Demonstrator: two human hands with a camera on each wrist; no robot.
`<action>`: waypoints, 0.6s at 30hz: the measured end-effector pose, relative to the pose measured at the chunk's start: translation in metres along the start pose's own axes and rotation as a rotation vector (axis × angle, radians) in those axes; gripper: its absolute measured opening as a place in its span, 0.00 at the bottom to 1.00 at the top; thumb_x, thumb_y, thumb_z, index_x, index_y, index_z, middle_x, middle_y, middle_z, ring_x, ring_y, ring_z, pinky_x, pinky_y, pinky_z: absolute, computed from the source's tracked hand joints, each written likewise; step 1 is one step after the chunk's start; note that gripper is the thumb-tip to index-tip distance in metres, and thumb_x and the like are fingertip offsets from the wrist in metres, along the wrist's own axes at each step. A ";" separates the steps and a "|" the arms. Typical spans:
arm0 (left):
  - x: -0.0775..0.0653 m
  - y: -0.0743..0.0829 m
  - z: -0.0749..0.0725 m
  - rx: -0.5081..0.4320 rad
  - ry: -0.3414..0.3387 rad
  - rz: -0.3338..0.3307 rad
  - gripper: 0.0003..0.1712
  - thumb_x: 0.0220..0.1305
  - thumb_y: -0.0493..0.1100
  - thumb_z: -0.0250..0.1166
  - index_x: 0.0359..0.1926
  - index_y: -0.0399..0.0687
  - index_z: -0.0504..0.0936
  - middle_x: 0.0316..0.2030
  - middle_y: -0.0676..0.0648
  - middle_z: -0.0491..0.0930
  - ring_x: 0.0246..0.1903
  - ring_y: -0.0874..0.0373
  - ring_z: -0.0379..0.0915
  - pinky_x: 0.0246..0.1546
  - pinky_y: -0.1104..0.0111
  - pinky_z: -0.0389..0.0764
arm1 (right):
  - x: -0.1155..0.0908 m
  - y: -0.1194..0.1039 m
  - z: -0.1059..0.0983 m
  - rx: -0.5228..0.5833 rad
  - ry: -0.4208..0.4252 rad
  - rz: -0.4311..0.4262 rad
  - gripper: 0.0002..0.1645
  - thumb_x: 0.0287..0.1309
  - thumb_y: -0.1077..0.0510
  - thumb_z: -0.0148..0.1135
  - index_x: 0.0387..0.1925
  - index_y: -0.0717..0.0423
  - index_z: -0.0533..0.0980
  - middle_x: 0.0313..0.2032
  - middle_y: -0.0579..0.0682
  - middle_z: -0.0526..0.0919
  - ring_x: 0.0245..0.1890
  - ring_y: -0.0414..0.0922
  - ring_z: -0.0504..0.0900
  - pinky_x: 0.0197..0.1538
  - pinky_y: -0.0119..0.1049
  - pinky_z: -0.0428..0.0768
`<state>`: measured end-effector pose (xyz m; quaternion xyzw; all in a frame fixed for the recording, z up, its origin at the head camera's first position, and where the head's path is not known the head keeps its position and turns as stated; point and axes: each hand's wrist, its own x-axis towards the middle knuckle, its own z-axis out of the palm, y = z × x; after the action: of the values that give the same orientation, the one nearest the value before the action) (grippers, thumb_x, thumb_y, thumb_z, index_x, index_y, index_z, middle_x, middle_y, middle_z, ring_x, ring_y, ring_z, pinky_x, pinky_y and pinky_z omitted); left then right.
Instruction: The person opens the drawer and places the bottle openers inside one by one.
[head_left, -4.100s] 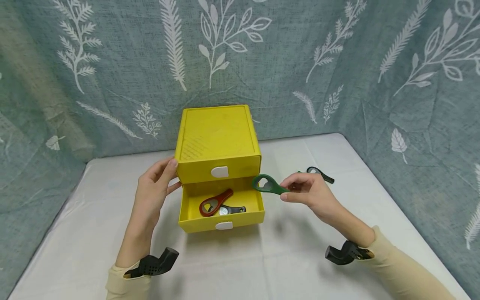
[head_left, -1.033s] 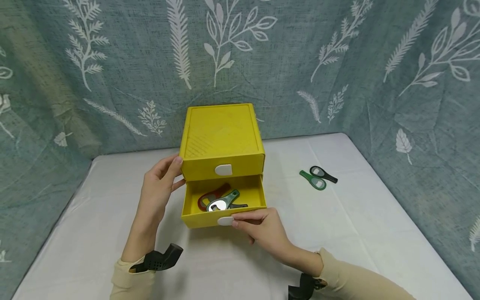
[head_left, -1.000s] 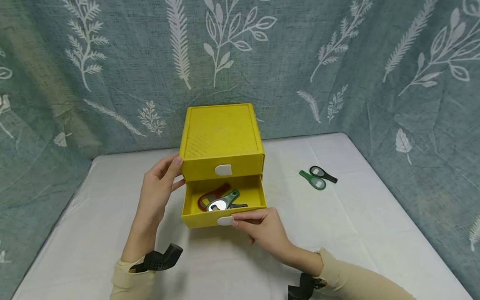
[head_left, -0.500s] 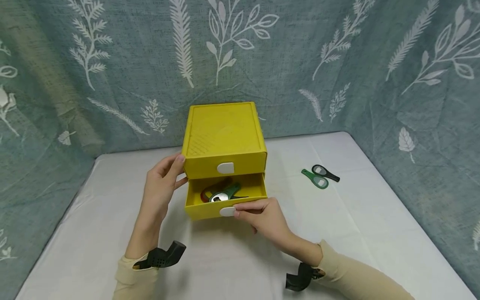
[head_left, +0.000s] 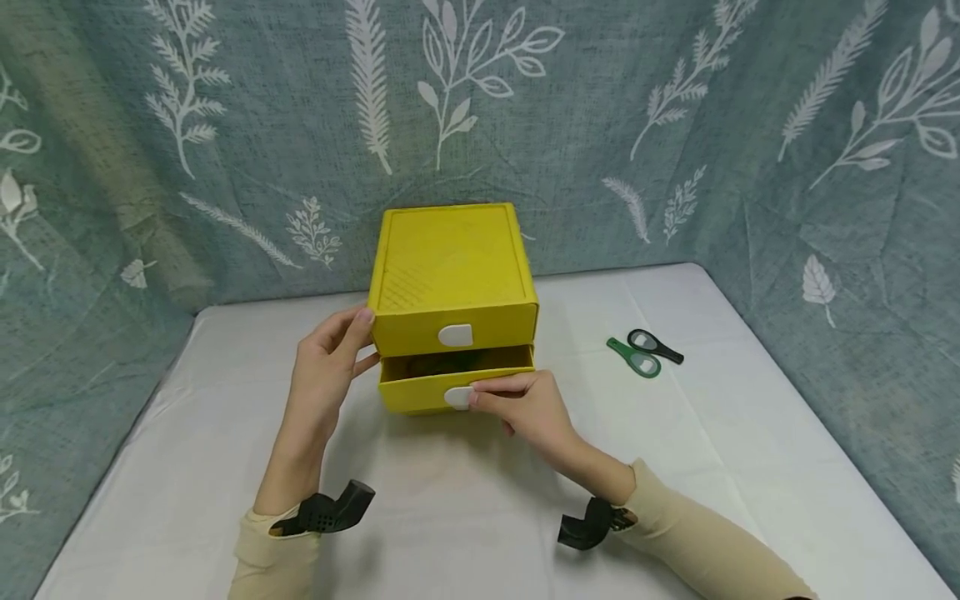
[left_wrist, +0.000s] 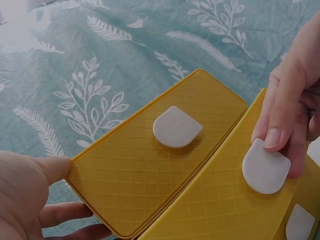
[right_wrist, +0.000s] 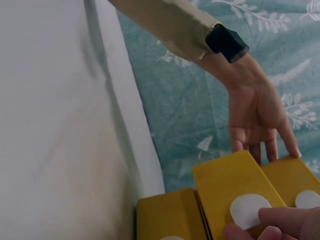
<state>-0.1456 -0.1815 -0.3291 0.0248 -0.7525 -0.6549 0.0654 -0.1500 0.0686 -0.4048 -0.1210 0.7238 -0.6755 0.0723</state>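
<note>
A yellow drawer unit (head_left: 450, 258) stands on the table with its lower visible drawer (head_left: 420, 393) partly pulled out. My right hand (head_left: 528, 408) pinches the white tab (head_left: 458, 397) on that drawer's front between thumb and fingers. The drawer's inside is dark, its contents mostly hidden under the body above. At the unit's left side rests my left hand (head_left: 322, 358), thumb at the upper front corner, other fingers fairly straight against the side wall. The left wrist view shows the upper drawer (left_wrist: 150, 165) pushed in, with its own white tab (left_wrist: 176, 127).
On the right of the table lie a green bottle opener (head_left: 634, 358) and a black bottle opener (head_left: 656, 345), close together. A third tab (left_wrist: 299, 223) shows below the pulled-out drawer in the left wrist view. A patterned green-blue cloth (head_left: 300, 125) hangs behind the white-covered table (head_left: 450, 517).
A green bottle opener, in my right hand at first, then lay in the drawer beside a red one. My right hand has since pushed the drawer inward, covering them. My left hand stays at the unit's side.
</note>
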 end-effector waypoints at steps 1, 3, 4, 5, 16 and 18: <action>0.000 0.000 0.000 0.000 0.000 0.002 0.36 0.69 0.63 0.57 0.68 0.45 0.72 0.59 0.44 0.72 0.55 0.52 0.73 0.51 0.64 0.80 | 0.001 0.000 0.000 0.003 0.001 0.001 0.06 0.52 0.56 0.76 0.34 0.51 0.89 0.30 0.49 0.87 0.13 0.58 0.66 0.17 0.30 0.67; 0.000 -0.001 0.000 0.001 0.003 0.005 0.36 0.68 0.63 0.57 0.67 0.45 0.72 0.59 0.44 0.73 0.55 0.52 0.73 0.50 0.64 0.80 | 0.003 -0.001 0.000 0.007 0.005 0.008 0.07 0.52 0.56 0.76 0.34 0.52 0.89 0.30 0.50 0.87 0.12 0.50 0.66 0.17 0.29 0.67; 0.000 -0.001 0.000 0.001 0.004 0.008 0.36 0.68 0.63 0.57 0.67 0.45 0.72 0.59 0.44 0.73 0.55 0.52 0.73 0.50 0.65 0.80 | 0.004 -0.001 0.000 0.006 0.007 0.013 0.07 0.52 0.56 0.76 0.34 0.52 0.89 0.31 0.50 0.87 0.12 0.46 0.66 0.17 0.30 0.67; 0.000 -0.001 0.000 0.000 0.005 0.010 0.36 0.68 0.63 0.57 0.67 0.45 0.72 0.59 0.44 0.73 0.55 0.52 0.73 0.50 0.65 0.80 | 0.005 -0.002 0.000 0.007 0.007 0.018 0.08 0.52 0.56 0.76 0.35 0.53 0.89 0.31 0.50 0.87 0.12 0.44 0.66 0.17 0.30 0.68; 0.000 -0.002 0.001 -0.001 0.011 0.010 0.35 0.69 0.62 0.57 0.67 0.45 0.73 0.58 0.44 0.74 0.54 0.53 0.74 0.51 0.62 0.80 | 0.019 -0.001 -0.001 0.034 0.021 0.022 0.08 0.54 0.58 0.74 0.36 0.57 0.89 0.34 0.51 0.88 0.10 0.43 0.65 0.18 0.31 0.69; 0.000 -0.002 0.001 0.001 0.009 0.008 0.35 0.69 0.62 0.57 0.67 0.45 0.73 0.57 0.44 0.74 0.54 0.53 0.74 0.52 0.62 0.79 | 0.021 0.000 -0.001 0.036 0.022 0.019 0.07 0.55 0.59 0.74 0.36 0.57 0.89 0.34 0.51 0.88 0.11 0.43 0.65 0.18 0.31 0.69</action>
<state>-0.1458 -0.1808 -0.3309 0.0249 -0.7525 -0.6542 0.0716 -0.1707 0.0640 -0.4030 -0.1056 0.7133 -0.6890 0.0729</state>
